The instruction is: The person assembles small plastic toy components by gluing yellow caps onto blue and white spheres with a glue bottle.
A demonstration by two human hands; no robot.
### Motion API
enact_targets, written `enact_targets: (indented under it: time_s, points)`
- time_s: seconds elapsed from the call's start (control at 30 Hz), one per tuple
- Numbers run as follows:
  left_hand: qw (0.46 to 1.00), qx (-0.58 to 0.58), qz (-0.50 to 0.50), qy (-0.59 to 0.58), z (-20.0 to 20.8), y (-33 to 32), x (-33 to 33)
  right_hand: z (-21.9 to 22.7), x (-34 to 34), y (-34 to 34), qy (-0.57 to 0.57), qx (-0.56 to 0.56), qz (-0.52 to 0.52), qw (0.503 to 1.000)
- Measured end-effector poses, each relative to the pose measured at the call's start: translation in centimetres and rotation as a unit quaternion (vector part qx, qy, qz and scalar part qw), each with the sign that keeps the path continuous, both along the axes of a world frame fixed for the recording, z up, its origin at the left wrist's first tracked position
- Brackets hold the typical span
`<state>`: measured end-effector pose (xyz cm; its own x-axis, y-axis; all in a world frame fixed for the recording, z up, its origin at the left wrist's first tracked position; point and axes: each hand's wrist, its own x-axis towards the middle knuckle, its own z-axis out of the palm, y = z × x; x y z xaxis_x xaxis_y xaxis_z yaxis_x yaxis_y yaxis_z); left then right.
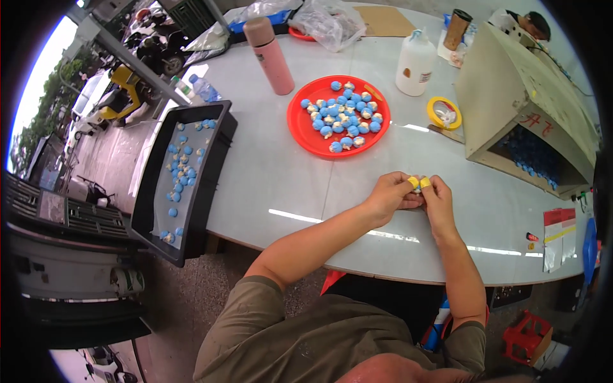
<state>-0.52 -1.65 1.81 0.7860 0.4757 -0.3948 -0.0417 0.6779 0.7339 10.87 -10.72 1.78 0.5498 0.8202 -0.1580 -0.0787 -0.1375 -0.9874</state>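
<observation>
My left hand (pixel 388 199) and my right hand (pixel 440 205) meet above the table's near side, fingers pinched together. Yellow wraps cover the tips of both thumbs. Between them they grip a small blue-and-cream piece (pixel 417 189), mostly hidden by the fingers; it resembles the pieces on the plate. Beyond my hands, to the left, lies a round red plate (pixel 299 137) holding several small blue balls with cream-coloured parts (pixel 342 115). A black tray (pixel 221 150) at the table's left side contains several similar blue pieces (pixel 182 172).
On the right, a beige box (pixel 511 96) has its open end toward me, with many blue pieces (pixel 533 166) inside. A pink flask (pixel 271 60), a white bottle (pixel 416 64) and a yellow tape roll (pixel 434 115) stand or lie around the plate. Another person (pixel 533 25) is at far right.
</observation>
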Motion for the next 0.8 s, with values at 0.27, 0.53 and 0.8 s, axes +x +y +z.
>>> enact_targets:
  time_s: [0.27, 0.53, 0.8]
  points:
    - [0.999, 0.033, 0.026, -0.014, 0.0, -1.5, 0.8, 0.1, -1.2, -0.7, -0.013, 0.052, -0.046, 0.997]
    - [0.998, 0.054, 0.032, -0.023, -0.4, -2.4, 1.9, 0.8, -1.0, -1.5, -0.025, 0.038, -0.075, 0.996]
    - [0.995, 0.094, 0.033, 0.028, 0.0, -1.4, 0.2, -0.8, -1.7, -0.3, 0.006, 0.071, -0.071, 0.995]
